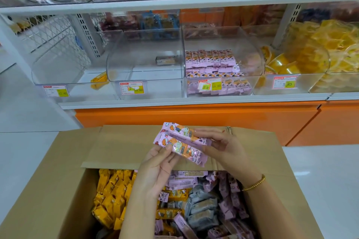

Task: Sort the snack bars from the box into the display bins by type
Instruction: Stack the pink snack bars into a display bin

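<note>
Looking down into the cardboard box [58, 180], I see yellow bars [112, 196], grey bars [202, 205] and pink bars [229, 196] heaped loose together. Above its far flap my left hand [155, 169] pinches the left end of the lower of two pink snack bars [183, 150], and my right hand [225, 147] curls its fingers round their right ends. I judge them light, with slick wrappers that slide on each other and a stiff but snappable filling. So I'd hold the body, not the crimped seal, and keep them stacked flat. Beyond, on the shelf, the pink bin [223, 40] already shows matching rows. The middle bin [145, 48] beside it holds one grey bar [166, 60], and the left bin [58, 68] a yellow one.
</note>
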Available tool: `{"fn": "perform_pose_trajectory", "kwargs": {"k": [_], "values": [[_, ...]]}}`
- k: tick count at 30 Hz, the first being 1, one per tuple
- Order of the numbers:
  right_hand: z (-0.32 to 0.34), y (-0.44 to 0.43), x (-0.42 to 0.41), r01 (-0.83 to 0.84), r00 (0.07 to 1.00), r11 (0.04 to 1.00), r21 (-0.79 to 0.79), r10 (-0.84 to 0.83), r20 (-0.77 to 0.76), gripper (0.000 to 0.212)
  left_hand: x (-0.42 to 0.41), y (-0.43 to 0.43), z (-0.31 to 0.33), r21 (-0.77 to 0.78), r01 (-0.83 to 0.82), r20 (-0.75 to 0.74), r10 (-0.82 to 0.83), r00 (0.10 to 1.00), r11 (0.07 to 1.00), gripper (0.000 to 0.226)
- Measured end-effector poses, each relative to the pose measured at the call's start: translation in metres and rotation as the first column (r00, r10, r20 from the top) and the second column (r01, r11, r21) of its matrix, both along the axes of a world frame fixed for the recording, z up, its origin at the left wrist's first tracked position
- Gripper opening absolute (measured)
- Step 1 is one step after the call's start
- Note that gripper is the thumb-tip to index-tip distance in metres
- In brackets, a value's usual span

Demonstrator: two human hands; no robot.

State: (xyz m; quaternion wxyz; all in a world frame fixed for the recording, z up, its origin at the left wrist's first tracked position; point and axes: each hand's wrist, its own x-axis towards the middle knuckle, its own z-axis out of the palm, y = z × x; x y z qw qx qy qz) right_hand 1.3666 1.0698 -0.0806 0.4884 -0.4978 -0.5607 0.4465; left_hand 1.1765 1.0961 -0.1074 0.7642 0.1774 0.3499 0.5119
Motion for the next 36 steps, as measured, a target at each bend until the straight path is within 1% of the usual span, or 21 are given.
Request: {"fn": "perform_pose_trajectory", "kwargs": {"k": [2, 3, 4, 5, 6, 8, 10, 12, 14, 16, 17, 18, 19, 20, 21, 22, 25, 28, 32, 34, 36], "values": [[0.002, 0.0, -0.001, -0.063, 0.997, 0.998, 0.005, 0.063, 0.035, 0.029, 0.001, 0.003, 0.007, 0.015, -0.002, -0.014, 0.002, 1.0, 1.0, 0.059], [0.004, 0.0, -0.002, -0.06, 0.99, 0.998, 0.024, 0.057, 0.131, 0.029, 0.003, 0.006, 0.013, 0.034, 0.003, -0.034, -0.001, 0.999, 0.999, 0.05], [0.005, 0.001, -0.005, -0.037, 0.96, 0.997, 0.069, 0.017, 0.28, 0.035, 0.006, 0.009, 0.02, 0.058, 0.015, -0.052, -0.012, 0.999, 0.998, 0.036], [0.006, 0.002, -0.007, -0.009, 0.913, 0.991, 0.135, -0.047, 0.404, 0.042, 0.011, 0.013, 0.027, 0.075, 0.016, -0.069, -0.011, 0.998, 0.997, 0.021], [0.008, 0.004, -0.009, 0.032, 0.873, 0.976, 0.217, -0.133, 0.468, 0.046, 0.017, 0.016, 0.036, 0.098, 0.022, -0.095, -0.013, 0.995, 0.995, 0.011], [0.011, 0.012, -0.01, 0.117, 0.839, 0.928, 0.355, -0.283, 0.465, 0.042, 0.029, 0.027, 0.052, 0.153, 0.05, -0.128, -0.03, 0.991, 0.987, 0.005], [0.018, 0.022, -0.006, 0.199, 0.837, 0.883, 0.424, -0.378, 0.395, 0.038, 0.042, 0.04, 0.067, 0.22, 0.1, -0.146, -0.069, 0.987, 0.97, 0.008], [0.03, 0.038, 0.002, 0.269, 0.847, 0.859, 0.436, -0.426, 0.317, 0.042, 0.057, 0.059, 0.082, 0.289, 0.165, -0.159, -0.123, 0.98, 0.943, 0.016], [0.046, 0.059, 0.018, 0.334, 0.832, 0.841, 0.426, -0.476, 0.287, 0.047, 0.072, 0.08, 0.099, 0.348, 0.233, -0.207, -0.168, 0.964, 0.908, 0.021], [0.063, 0.087, 0.042, 0.401, 0.783, 0.818, 0.412, -0.54, 0.309, 0.049, 0.084, 0.106, 0.111, 0.389, 0.251, -0.331, -0.12, 0.936, 0.886, 0.019], [0.069, 0.103, 0.056, 0.438, 0.75, 0.807, 0.395, -0.571, 0.335, 0.049, 0.088, 0.12, 0.114, 0.418, 0.245, -0.452, -0.033, 0.891, 0.875, 0.02], [0.076, 0.119, 0.067, 0.472, 0.713, 0.8, 0.37, -0.594, 0.374, 0.05, 0.089, 0.137, 0.114, 0.459, 0.237, -0.596, 0.099, 0.797, 0.856, 0.024], [0.08, 0.135, 0.076, 0.499, 0.672, 0.8, 0.332, -0.599, 0.435, 0.051, 0.089, 0.152, 0.113, 0.493, 0.233, -0.725, 0.247, 0.643, 0.838, 0.032], [0.083, 0.15, 0.083, 0.513, 0.635, 0.811, 0.281, -0.578, 0.512, 0.053, 0.088, 0.166, 0.11, 0.508, 0.239, -0.803, 0.354, 0.48, 0.828, 0.04], [0.085, 0.166, 0.085, 0.513, 0.608, 0.83, 0.219, -0.531, 0.59, 0.054, 0.085, 0.178, 0.106, 0.5, 0.252, -0.843, 0.398, 0.362, 0.829, 0.048], [0.086, 0.181, 0.084, 0.5, 0.588, 0.853, 0.152, -0.463, 0.663, 0.054, 0.084, 0.188, 0.1, 0.473, 0.263, -0.865, 0.387, 0.319, 0.841, 0.053], [0.084, 0.221, 0.072, 0.396, 0.609, 0.915, -0.07, -0.205, 0.766, 0.05, 0.082, 0.206, 0.084, 0.441, 0.306, -0.873, 0.325, 0.364, 0.844, 0.049], [0.069, 0.249, 0.054, 0.31, 0.614, 0.924, -0.223, -0.015, 0.789, 0.04, 0.081, 0.212, 0.074, 0.499, 0.323, -0.849, 0.379, 0.369, 0.804, 0.042], [0.066, 0.263, 0.036, 0.211, 0.637, 0.927, -0.31, 0.111, 0.763, 0.036, 0.08, 0.215, 0.069, 0.536, 0.348, -0.832, 0.413, 0.37, 0.769, 0.038], [0.071, 0.263, 0.033, 0.173, 0.611, 0.931, -0.323, 0.156, 0.776, 0.03, 0.08, 0.217, 0.067, 0.528, 0.358, -0.838, 0.402, 0.37, 0.77, 0.039], [0.072, 0.259, 0.031, 0.165, 0.58, 0.938, -0.304, 0.157, 0.799, 0.037, 0.078, 0.216, 0.064, 0.512, 0.379, -0.849, 0.387, 0.36, 0.771, 0.041]]}}
